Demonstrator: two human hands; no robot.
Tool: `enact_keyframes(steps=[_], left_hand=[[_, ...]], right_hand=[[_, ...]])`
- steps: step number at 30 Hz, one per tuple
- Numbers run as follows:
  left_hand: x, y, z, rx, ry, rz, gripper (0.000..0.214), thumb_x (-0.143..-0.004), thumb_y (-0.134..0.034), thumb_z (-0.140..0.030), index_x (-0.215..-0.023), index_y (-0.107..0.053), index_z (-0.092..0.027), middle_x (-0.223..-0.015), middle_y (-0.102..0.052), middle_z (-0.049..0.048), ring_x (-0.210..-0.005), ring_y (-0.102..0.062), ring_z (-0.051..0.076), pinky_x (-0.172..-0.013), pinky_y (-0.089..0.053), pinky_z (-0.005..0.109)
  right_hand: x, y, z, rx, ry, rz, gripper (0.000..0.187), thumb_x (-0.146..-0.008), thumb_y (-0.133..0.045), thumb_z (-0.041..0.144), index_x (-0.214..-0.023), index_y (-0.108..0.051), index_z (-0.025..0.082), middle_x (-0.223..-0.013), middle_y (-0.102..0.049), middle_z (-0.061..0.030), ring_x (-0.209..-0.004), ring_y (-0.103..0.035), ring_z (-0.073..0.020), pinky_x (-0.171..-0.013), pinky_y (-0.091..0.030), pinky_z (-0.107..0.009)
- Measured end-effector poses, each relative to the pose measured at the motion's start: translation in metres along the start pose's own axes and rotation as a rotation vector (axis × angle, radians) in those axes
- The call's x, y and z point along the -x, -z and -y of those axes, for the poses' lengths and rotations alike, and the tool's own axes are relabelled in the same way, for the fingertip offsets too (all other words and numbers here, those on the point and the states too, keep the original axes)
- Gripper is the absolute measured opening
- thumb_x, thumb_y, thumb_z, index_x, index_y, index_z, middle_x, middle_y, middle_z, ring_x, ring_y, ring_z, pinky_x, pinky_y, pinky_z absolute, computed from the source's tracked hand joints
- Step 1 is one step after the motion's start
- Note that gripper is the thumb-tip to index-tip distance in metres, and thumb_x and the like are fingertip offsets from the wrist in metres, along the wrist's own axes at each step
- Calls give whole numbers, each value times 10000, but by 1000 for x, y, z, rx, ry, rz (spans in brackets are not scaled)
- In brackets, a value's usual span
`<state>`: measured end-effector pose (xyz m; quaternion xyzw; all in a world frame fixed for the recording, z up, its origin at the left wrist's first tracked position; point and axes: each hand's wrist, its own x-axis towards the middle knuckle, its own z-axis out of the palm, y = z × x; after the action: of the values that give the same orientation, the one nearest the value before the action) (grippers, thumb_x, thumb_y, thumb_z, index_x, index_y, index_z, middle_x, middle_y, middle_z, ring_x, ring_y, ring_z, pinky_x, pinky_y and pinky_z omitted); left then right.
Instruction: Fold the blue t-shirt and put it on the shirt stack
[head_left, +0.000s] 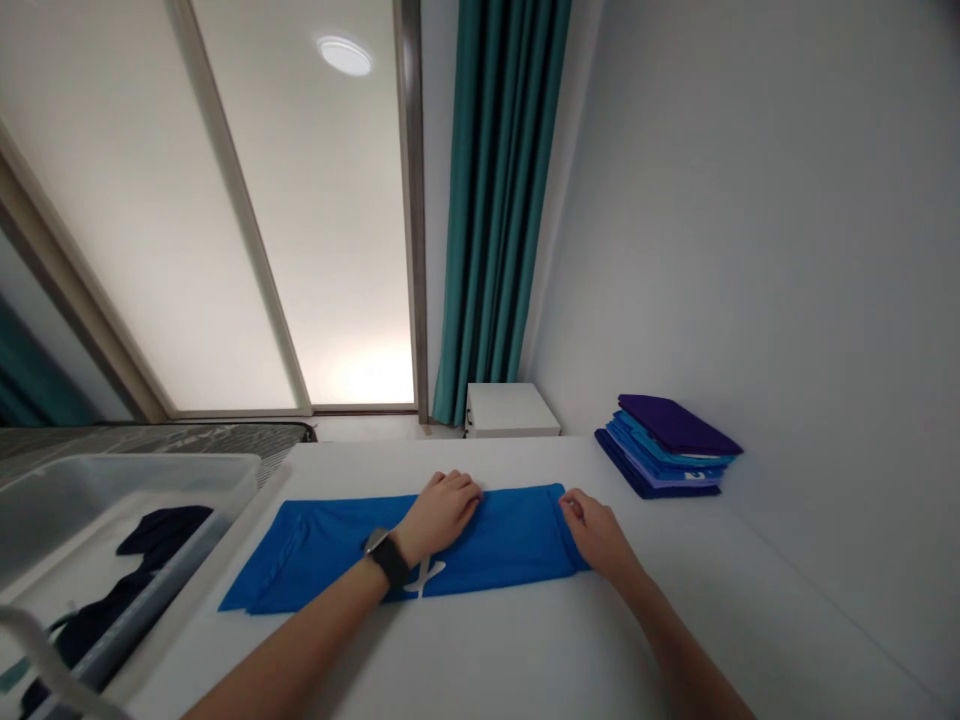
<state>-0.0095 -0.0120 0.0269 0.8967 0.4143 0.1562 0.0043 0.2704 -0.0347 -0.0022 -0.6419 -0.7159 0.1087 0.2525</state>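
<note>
A blue shirt, folded into a long strip, lies crosswise on the white table. Part of a white print shows near its lower middle edge. My left hand, with a dark watch on the wrist, rests palm down on the middle of the cloth, fingers loosely bent and apart from the thumb. At the strip's right end, my right hand has thumb and fingers pinched together on the edge. The fabric under both hands is hidden.
A stack of folded clothes, purple on top with blues below, sits at the back right by the wall. On the left stands a clear plastic bin with dark clothing inside. A white cabinet is beyond the table's far edge.
</note>
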Motion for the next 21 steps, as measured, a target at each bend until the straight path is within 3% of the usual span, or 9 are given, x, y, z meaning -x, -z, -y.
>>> enact_keyframes(steps=[4, 8, 15, 21], left_hand=[[-53, -24, -26, 58, -141, 36, 231, -979, -382, -239, -1038, -606, -220, -1013, -615, 45, -969, -545, 194, -873, -400, 335], [-88, -42, -41, 100, -163, 64, 262, -984, -375, -274, -1127, -591, -236, -1082, -589, 59, -1016, -532, 199, -904, -414, 343], [-104, -65, -39, 198, -85, 100, 274, -978, -389, -356, -1047, -634, -255, -1081, -598, 45, -1030, -520, 215, -901, -416, 380], [-106, -73, -40, 197, -24, 72, 328, -984, -360, -393, -919, -615, -196, -1052, -592, 64, -995, -517, 226, -876, -414, 403]], right_hand=[[29, -7, 4, 64, 36, -52, 288, -943, -345, 283, -745, -544, 219, -728, -630, -10, -732, -575, -177, -708, -332, -289], [49, -14, 12, 160, 72, -119, 330, -980, -324, 263, -731, -533, 210, -767, -630, -29, -777, -556, -187, -740, -310, -311], [53, -17, 19, 372, 47, -208, 215, -938, -491, 328, -759, -523, 213, -764, -607, -30, -769, -534, -213, -746, -294, -340], [54, -21, 16, 409, 58, -181, 200, -936, -455, 200, -744, -513, 212, -811, -606, -38, -800, -522, -220, -756, -297, -344]])
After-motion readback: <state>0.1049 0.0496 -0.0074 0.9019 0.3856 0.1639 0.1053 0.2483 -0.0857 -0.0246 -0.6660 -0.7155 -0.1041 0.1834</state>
